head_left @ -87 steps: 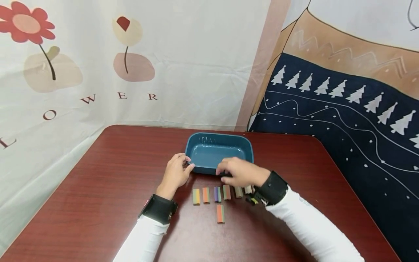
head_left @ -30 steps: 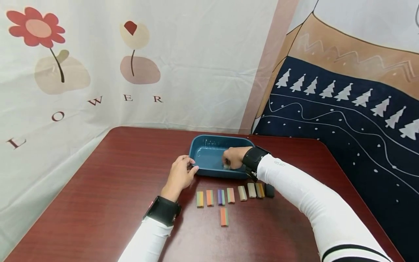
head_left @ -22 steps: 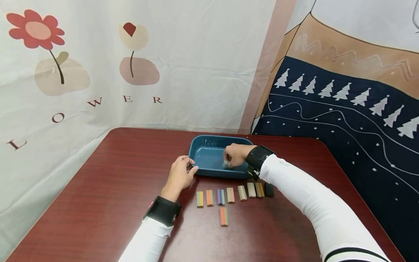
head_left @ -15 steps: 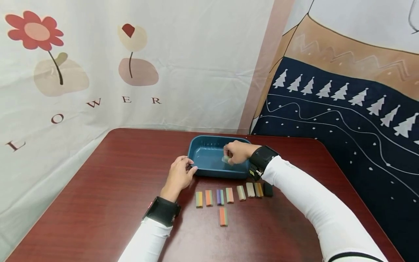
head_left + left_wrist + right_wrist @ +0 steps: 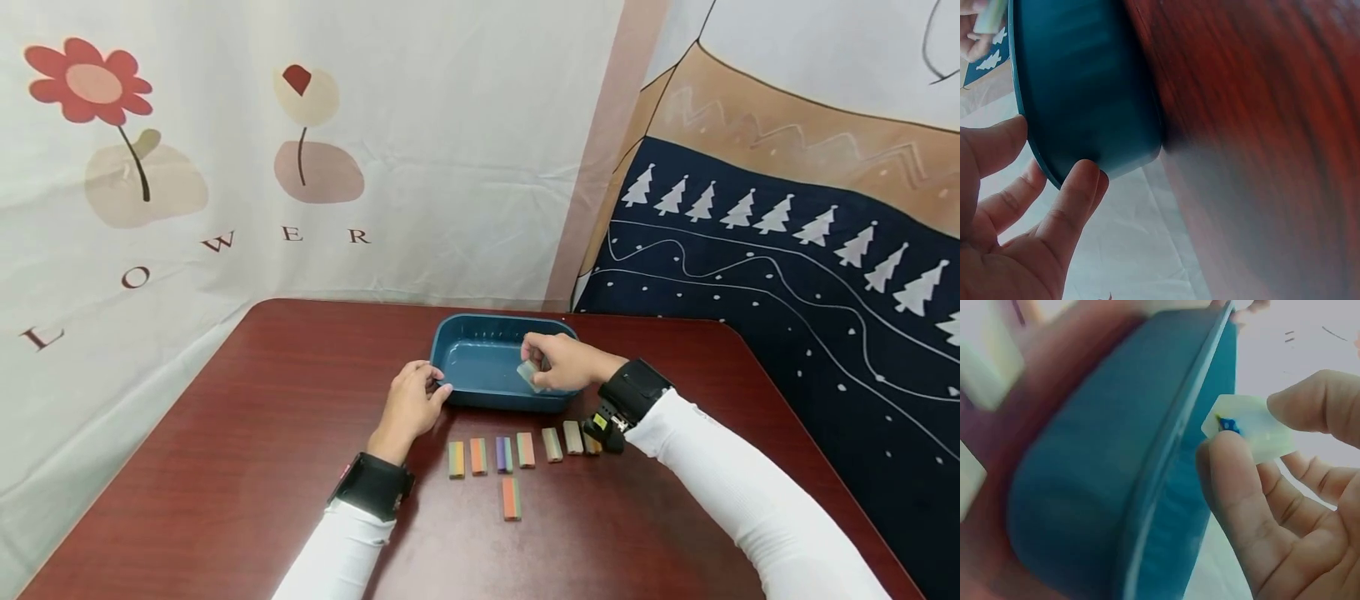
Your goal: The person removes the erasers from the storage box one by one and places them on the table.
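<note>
The right hand (image 5: 564,364) pinches a pale block (image 5: 528,374) over the blue tray (image 5: 471,360); the left hand (image 5: 408,402) has its grip clamped on the tray's left end.

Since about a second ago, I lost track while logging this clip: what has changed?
The right hand lifted a small pale block off the blue tray's floor and drew it back toward the near rim. The left hand stayed on the tray's left corner; the row of blocks lies as before.
</note>
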